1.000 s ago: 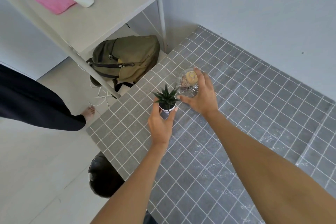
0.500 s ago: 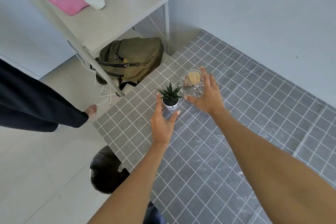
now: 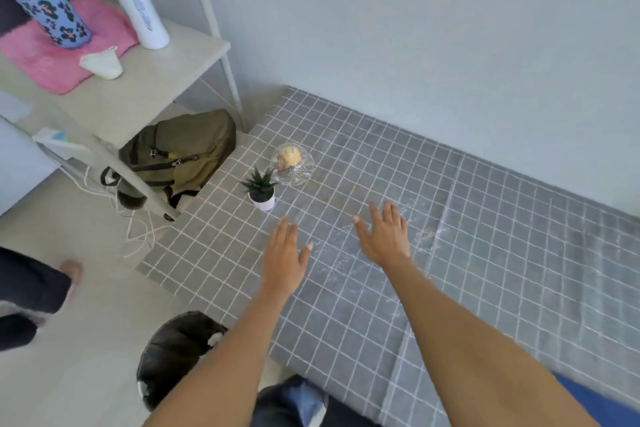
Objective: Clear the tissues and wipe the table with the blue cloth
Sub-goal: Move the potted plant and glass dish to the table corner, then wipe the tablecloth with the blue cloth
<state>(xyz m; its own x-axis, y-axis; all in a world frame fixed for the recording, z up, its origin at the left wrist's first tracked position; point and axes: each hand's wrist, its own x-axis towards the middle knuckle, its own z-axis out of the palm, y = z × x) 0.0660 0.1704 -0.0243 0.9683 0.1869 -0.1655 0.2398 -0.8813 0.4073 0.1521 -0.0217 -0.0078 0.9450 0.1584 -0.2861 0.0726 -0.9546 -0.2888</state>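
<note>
**Hands hover over grid-patterned table**

While both arms reach forward, the grey, white-gridded table (image 3: 485, 253) shows pale streaks, possibly moisture. The left hand (image 3: 282, 262) and right hand (image 3: 384, 239) spread flat, holding nothing. At the far corner stand a glass dome (image 3: 293, 165) and small potted plant (image 3: 260, 189).

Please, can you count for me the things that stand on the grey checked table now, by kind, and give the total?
Small potted plant: 1
Clear glass dome with a yellow thing inside: 1
Tissues on the table: 0 visible
Total: 2 things. Both hands, left and right, are open and hold nothing.
</note>
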